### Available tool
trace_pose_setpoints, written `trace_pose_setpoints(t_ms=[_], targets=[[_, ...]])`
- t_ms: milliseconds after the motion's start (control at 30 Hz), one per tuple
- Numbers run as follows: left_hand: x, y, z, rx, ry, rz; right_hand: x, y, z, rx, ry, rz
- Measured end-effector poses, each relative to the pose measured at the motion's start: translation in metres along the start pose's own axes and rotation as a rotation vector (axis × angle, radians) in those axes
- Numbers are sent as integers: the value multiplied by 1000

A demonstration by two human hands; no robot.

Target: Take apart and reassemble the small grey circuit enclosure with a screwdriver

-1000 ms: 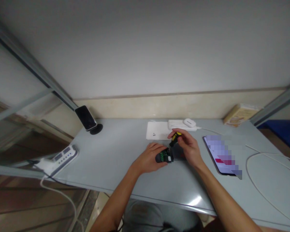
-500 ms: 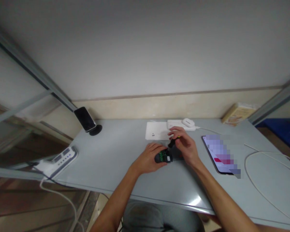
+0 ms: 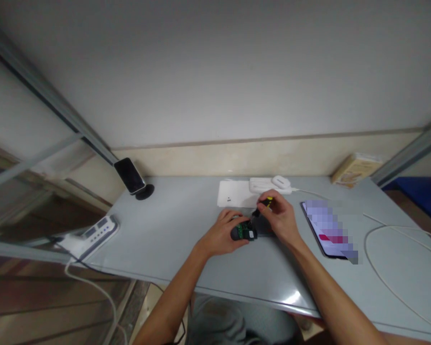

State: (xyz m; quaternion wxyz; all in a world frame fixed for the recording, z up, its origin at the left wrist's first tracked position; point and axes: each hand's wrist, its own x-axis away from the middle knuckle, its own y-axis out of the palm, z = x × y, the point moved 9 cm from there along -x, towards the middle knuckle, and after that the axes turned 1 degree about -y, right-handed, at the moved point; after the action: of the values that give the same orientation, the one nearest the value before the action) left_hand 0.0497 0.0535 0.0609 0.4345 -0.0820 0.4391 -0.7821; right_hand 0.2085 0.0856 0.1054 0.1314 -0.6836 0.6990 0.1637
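My left hand [image 3: 221, 235] rests on the grey table [image 3: 172, 230] and grips a small black device [image 3: 244, 233] whose green circuit board is exposed. My right hand [image 3: 280, 218] holds a short screwdriver with a yellow and black handle [image 3: 266, 203], its tip pointing down at the device. A dark part [image 3: 266, 225] lies just right of the device, under my right palm. Both hands are close together at the table's middle.
A phone with a lit screen [image 3: 328, 230] lies right of my hands. White paper [image 3: 233, 194], a white box [image 3: 264, 184] and a white cable [image 3: 377, 268] lie behind and right. A phone on a stand [image 3: 131, 177] and a power strip [image 3: 93, 234] are at the left. A yellowish box [image 3: 355, 170] stands far right.
My right hand has turned the screwdriver and shifted slightly; the yellow handle shows again above the fingers. My left hand keeps the device in place.
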Motion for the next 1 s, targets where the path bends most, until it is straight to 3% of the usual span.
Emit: trace_pose_setpoints(t_ms=[200,567,1000], targets=[[0,1,0,-17,9,11,4,17,2,-129,26,-147],[0,-8,1,-21,-6,31,13,14,-2,11,-49,-22],[1,-12,2,-53,-3,61,12,16,-2,-16,-39,-57]])
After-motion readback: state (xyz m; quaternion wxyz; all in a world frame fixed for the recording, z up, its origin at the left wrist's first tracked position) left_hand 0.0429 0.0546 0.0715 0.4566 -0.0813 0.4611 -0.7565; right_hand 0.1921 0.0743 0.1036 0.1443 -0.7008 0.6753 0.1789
